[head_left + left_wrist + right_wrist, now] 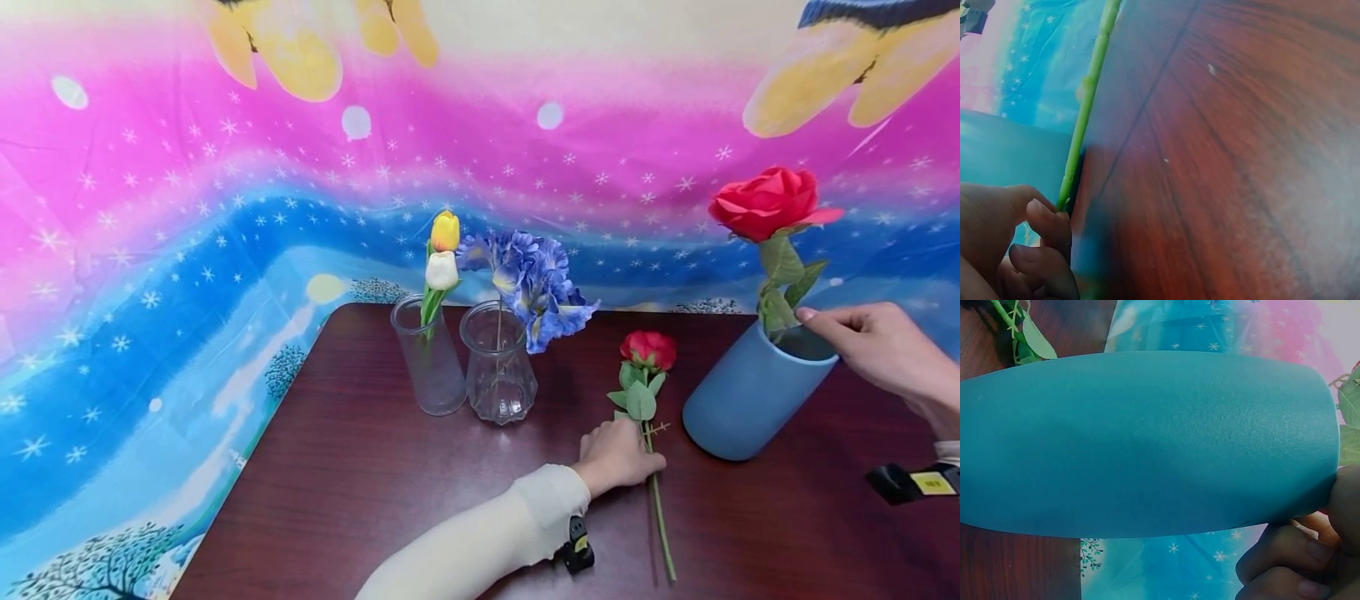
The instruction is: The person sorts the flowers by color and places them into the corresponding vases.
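Observation:
My left hand (617,454) pinches the green stem (1088,94) of a red rose (651,350) between thumb and forefinger, low over the dark wood table. The bloom points to the far side and the bare stem end comes toward me. On the right, my right hand (885,346) grips the rim of a blue vase (746,400), thumb at the mouth and fingers curled against the outer wall. A larger red rose (772,202) stands in that vase, its lower stem hidden inside. The right wrist view is mostly filled by the vase's smooth side (1147,444).
Left of the roses stand a clear straight glass vase (438,375) with a yellow tulip (446,231) and a white tulip (442,271), and a fluted glass vase (501,387) with a blue-purple iris (536,283). A printed cloth backdrop (465,158) rises behind the table (360,467).

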`<state>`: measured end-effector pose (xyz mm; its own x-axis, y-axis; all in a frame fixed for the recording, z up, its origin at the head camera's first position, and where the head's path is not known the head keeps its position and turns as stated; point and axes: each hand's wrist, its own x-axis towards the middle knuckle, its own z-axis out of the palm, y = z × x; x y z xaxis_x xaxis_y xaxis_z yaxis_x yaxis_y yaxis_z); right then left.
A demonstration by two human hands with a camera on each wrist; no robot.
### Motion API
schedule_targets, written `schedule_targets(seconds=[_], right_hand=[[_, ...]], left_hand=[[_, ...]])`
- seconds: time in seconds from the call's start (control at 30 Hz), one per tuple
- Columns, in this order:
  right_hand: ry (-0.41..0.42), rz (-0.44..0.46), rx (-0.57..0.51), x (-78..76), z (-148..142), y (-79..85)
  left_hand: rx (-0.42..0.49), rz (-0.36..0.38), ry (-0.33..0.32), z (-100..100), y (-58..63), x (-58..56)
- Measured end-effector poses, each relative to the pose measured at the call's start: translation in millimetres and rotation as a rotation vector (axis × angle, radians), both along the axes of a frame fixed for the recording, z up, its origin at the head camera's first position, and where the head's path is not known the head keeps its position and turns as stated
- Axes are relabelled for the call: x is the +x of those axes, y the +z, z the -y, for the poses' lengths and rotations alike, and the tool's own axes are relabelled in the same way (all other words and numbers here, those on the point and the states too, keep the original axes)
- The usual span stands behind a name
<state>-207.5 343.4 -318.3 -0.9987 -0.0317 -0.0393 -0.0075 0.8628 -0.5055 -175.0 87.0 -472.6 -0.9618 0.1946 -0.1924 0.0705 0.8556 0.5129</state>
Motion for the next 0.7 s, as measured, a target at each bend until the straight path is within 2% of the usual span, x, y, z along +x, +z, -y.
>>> schedule_targets(seconds=[0.2, 0.43, 0.7], right_hand=[[0.005, 0.001, -0.004, -0.3, -0.2, -1.3], [0.008, 0.002, 0.002, -0.6, 0.4, 0.2], [0.011, 0.011, 0.000, 1.0, 1.6, 2.5]], left_hand=[[0.092, 0.046, 0.039, 2.3, 2.7, 1.8], [0.259, 0.038, 0.055, 0.9, 0.9, 7.2], [0.417, 0.035, 0.048, 0.6, 10.1, 16.0]])
